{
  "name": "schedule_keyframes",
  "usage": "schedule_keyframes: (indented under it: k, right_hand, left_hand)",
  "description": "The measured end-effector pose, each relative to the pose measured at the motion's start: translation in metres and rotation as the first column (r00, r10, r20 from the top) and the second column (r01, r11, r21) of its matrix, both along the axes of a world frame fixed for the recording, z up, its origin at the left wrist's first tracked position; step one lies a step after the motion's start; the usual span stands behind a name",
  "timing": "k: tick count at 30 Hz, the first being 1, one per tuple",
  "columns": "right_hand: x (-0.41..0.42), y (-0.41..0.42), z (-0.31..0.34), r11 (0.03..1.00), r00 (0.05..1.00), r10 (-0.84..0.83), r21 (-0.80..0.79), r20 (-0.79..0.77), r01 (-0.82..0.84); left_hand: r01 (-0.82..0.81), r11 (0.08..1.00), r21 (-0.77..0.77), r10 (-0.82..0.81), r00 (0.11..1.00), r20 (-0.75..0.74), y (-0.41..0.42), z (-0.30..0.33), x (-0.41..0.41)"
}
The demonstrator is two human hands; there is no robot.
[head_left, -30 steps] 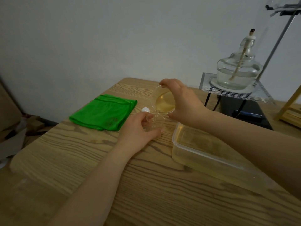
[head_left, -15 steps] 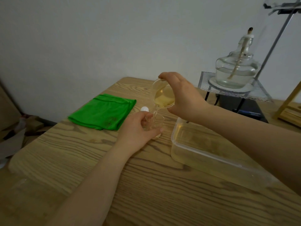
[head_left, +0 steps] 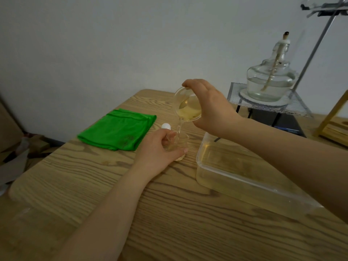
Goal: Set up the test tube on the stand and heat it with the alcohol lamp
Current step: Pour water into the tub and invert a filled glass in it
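Observation:
My right hand (head_left: 211,108) grips a tilted glass beaker (head_left: 187,108) of yellowish liquid, and a thin stream falls from its lip. Below it, my left hand (head_left: 160,147) holds a small clear glass container (head_left: 178,143) upright on the wooden table (head_left: 188,213); some liquid sits in its bottom. The glass alcohol lamp (head_left: 271,78), wick unlit, stands on a wire mesh (head_left: 263,104) over a tripod at the back right. The metal rod of the stand (head_left: 318,44) rises behind it, with a clamp (head_left: 323,8) at the top edge. I see no test tube.
A folded green cloth (head_left: 118,129) lies at the back left of the table. A small white cap (head_left: 166,126) rests beside my left hand. A clear plastic tub (head_left: 244,178) with liquid sits on the right. A wooden rack (head_left: 335,119) is at the far right.
My right hand has raised and tipped the beaker further, and liquid now streams into the small container. My left hand has stayed on the container.

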State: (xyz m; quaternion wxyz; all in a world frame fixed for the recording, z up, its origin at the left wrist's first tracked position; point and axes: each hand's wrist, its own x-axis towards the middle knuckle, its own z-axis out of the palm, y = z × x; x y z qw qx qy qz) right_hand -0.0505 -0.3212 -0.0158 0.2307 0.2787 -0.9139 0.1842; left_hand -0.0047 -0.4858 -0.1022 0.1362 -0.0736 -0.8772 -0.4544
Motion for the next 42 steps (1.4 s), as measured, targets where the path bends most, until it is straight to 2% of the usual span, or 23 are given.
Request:
schedule_keyframes:
  k: [17, 42]
  right_hand:
    - [-0.0044, -0.0041, -0.0007, 1.0, 0.999, 0.014, 0.008, -0.04, -0.013]
    - [0.0053, -0.0063, 0.0007, 0.999, 1.0, -0.002, 0.051, 0.006, 0.002]
  left_hand:
    - [-0.008, 1.0, -0.014, 0.008, 1.0, -0.009, 0.001, -0.0008, -0.0007]
    - [-0.02, 1.0, -0.007, 0.02, 1.0, -0.015, 0.001, 0.0011, 0.0004]
